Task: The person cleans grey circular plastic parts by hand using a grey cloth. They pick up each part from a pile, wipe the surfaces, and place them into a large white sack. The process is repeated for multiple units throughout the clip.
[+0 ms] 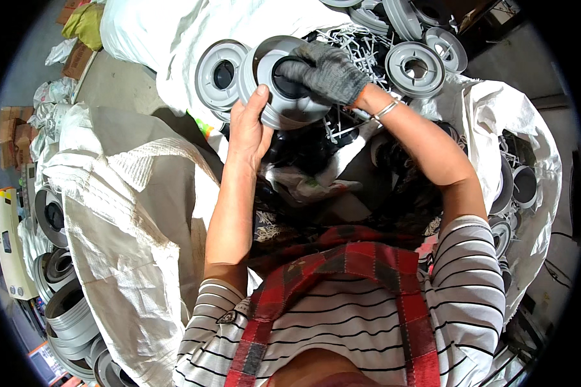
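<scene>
My bare left hand (248,129) grips the edge of a round grey plastic flanged part (297,115), thumb on top. At the middle of that part sits a black ring (289,89). My right hand (332,72), in a grey knit glove with an orange cuff, has its fingers bent into and around the black ring; its fingertips are partly hidden. Just left of the held part lies another grey flanged disc (206,71) with a dark centre opening. Small white T-shaped plastic pieces (361,48) are heaped beyond my right hand.
More grey discs (416,69) lie at the far right. A white woven sack (122,200) stands on my left, another sack (529,109) with grey parts on my right. Stacked grey rings (74,309) and a cream-coloured box-shaped device (13,248) are at the far left.
</scene>
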### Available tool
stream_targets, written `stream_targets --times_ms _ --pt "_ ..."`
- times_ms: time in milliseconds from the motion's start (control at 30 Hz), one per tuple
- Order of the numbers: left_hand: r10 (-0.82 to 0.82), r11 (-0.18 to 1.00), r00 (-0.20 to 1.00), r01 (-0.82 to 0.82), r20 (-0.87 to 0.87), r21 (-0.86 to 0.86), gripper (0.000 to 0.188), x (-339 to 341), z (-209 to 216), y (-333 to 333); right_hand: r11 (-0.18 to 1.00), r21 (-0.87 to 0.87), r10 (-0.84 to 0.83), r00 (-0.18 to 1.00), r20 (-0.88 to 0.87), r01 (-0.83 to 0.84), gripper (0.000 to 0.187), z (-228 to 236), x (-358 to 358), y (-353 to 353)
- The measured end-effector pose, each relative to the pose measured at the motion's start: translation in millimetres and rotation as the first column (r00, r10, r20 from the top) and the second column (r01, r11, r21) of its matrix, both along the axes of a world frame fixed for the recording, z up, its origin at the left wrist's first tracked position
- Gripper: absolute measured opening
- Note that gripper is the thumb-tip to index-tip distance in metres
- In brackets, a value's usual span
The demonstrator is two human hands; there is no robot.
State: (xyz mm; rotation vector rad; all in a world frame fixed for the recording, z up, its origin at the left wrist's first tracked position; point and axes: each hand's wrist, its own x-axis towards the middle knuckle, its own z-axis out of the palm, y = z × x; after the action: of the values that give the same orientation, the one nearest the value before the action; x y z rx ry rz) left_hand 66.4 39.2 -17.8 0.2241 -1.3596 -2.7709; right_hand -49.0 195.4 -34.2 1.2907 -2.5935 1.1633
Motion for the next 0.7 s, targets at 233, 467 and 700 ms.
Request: stream_targets --times_ms 233,467,700 --pt "-0.019 0.968 0.998 0.035 0.067 -0.248 0.044 -0.2 -4.3 -5.6 0.995 0.029 0.097 0.979 -0.179 -0.093 0.070 9.8 10.7 5.5" --pt "-0.085 0.969 0.995 0.094 0.050 -0.227 0.046 0.3 -4.0 -5.8 0.988 0.052 0.152 0.951 -0.268 -0.143 0.065 3.3 9.3 6.9" --pt "-0.069 0.834 0.997 0.036 -0.038 -0.550 0.038 1.9 -23.9 -9.7 0.937 -0.350 0.167 0.897 0.409 -0.015 0.054 7.7 11.7 8.5"
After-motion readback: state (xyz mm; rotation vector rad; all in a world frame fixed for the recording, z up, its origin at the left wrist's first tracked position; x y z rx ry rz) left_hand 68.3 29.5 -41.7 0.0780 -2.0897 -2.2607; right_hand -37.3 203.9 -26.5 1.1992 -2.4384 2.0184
